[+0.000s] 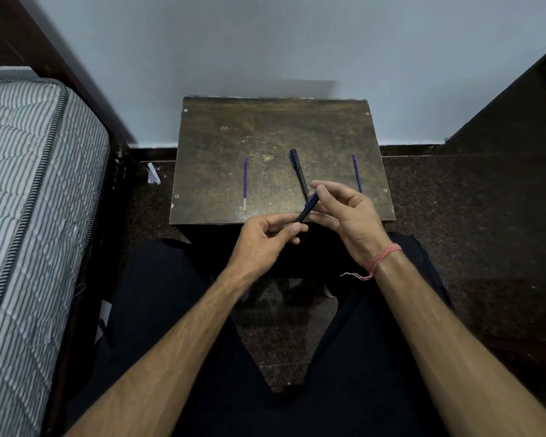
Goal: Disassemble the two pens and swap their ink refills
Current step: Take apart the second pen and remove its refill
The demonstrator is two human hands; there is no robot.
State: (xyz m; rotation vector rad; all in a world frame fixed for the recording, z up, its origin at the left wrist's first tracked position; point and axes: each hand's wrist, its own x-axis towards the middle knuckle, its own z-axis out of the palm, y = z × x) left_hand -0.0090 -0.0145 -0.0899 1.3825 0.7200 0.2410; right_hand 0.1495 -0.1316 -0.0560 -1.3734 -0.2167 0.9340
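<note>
My left hand [265, 238] grips the lower end of a black pen barrel [304, 214] over the near edge of the small table [227, 146]. My right hand [344, 212] pinches the pen's blue upper part [312, 200]. A second black pen [299, 173] lies on the table's middle, its near end hidden behind my right fingers. One blue ink refill [245, 182] lies on the left of the tabletop. Another blue refill [356, 172] lies on the right, partly behind my right hand.
The worn dark table stands against a pale wall [265, 42]. A striped mattress [29, 200] on a dark bed frame fills the left. A dark panel [517, 105] stands at the right. My legs in dark trousers are below, over a speckled dark floor [454, 216].
</note>
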